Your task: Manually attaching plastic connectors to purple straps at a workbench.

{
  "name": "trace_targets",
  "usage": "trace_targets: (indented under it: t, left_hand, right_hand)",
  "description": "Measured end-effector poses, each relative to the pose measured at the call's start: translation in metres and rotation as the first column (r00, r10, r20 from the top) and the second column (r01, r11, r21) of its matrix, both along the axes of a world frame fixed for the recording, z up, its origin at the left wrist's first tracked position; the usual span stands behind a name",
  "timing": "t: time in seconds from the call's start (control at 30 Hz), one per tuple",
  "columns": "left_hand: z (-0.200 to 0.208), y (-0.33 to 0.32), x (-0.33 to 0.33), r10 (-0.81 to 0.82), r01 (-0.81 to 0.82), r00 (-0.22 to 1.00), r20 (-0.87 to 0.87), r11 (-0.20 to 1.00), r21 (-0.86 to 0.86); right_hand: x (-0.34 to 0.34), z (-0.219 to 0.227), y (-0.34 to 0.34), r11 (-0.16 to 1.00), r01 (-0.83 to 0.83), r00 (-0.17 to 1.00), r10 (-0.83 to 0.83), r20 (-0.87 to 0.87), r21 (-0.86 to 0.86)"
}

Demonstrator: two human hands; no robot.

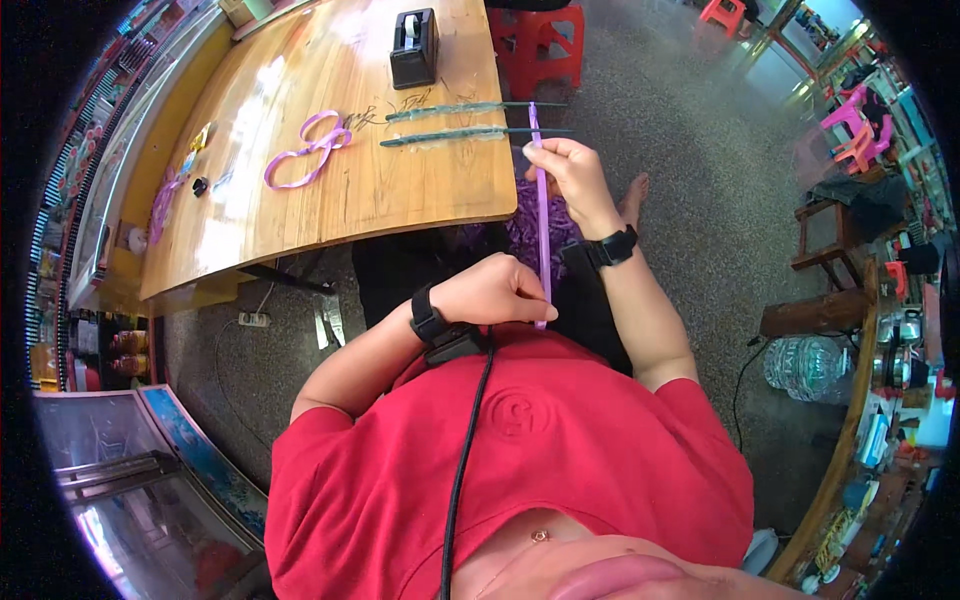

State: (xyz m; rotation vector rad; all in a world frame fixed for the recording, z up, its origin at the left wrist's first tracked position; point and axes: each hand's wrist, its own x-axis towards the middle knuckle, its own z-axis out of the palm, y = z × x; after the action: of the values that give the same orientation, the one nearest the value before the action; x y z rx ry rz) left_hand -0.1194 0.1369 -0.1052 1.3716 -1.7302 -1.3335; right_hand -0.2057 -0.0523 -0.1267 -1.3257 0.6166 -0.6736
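A narrow purple ribbon point(543, 225) runs taut between my hands, just off the table's right edge. My left hand point(497, 290) pinches its near end close to my body. Farther out, my right hand point(570, 178) grips the strip between thumb and fingers. Beyond that hand the ribbon goes up to two thin dark rods, the far rod point(450, 110) and the near rod point(445, 136), which stick out past the table edge under clear tape. Whether it wraps round them I cannot tell. A looped purple ribbon point(290, 184) lies on the tabletop to the left.
The wooden table point(400, 195) bears a black tape dispenser point(414, 62) and a small black object point(200, 186). Below its right edge sits a heap of purple pieces point(527, 225). A red stool point(540, 50) stands behind; a wooden stool point(830, 235) and a large clear bottle point(805, 368) are at right.
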Motion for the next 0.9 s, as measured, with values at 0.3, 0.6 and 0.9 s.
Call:
trace_targets:
  t: [0.3,0.6,0.9]
  left_hand:
    - [0.036,-0.002,-0.003,-0.054,0.034,0.993,-0.108,0.984,-0.176]
    - [0.107,-0.034,0.027,-0.029,0.006,0.998,-0.050,0.914,-0.407]
    - [0.139,-0.133,0.109,0.427,-0.515,0.857,-0.289,0.676,-0.528]
  right_hand:
    - [-0.068,0.029,0.037,0.798,-0.096,0.992,0.030,-0.119,-0.596]
    - [-0.052,0.096,-0.012,0.036,0.008,0.992,0.127,0.012,-0.999]
    - [0.066,0.085,-0.140,0.346,0.024,0.999,-0.054,0.005,-0.938]
